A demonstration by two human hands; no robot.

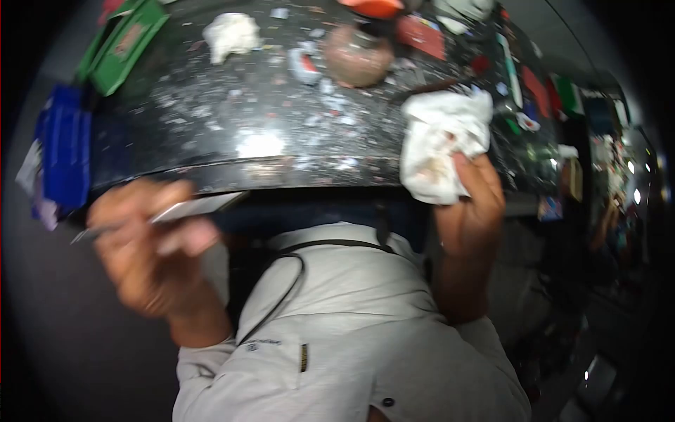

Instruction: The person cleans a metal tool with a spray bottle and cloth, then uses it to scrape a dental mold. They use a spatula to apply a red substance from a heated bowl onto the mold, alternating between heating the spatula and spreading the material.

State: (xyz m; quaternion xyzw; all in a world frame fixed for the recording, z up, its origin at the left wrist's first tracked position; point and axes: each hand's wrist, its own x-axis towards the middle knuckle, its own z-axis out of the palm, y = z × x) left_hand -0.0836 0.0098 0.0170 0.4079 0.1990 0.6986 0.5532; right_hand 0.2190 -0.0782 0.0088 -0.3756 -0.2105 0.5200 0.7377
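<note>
My left hand [151, 243], smeared by motion, is closed around a thin metal tool [200, 206] with a flat, pale, blade-like end. A narrow dark end of the tool sticks out at the hand's left. It is held just in front of the table's near edge, and its exact kind is blurred. In my right hand [484, 190] is a crumpled white cloth [446, 130] with brownish stains, pinched at its lower right. This cloth overlaps the table's front right part in the view.
Pale scraps litter the black tabletop [204, 151]. A green bin [130, 50] and a blue bin [65, 148] stand at the left. Toward the back are a crumpled white wad [230, 36], a round brownish vessel [357, 58] and a red block [422, 36].
</note>
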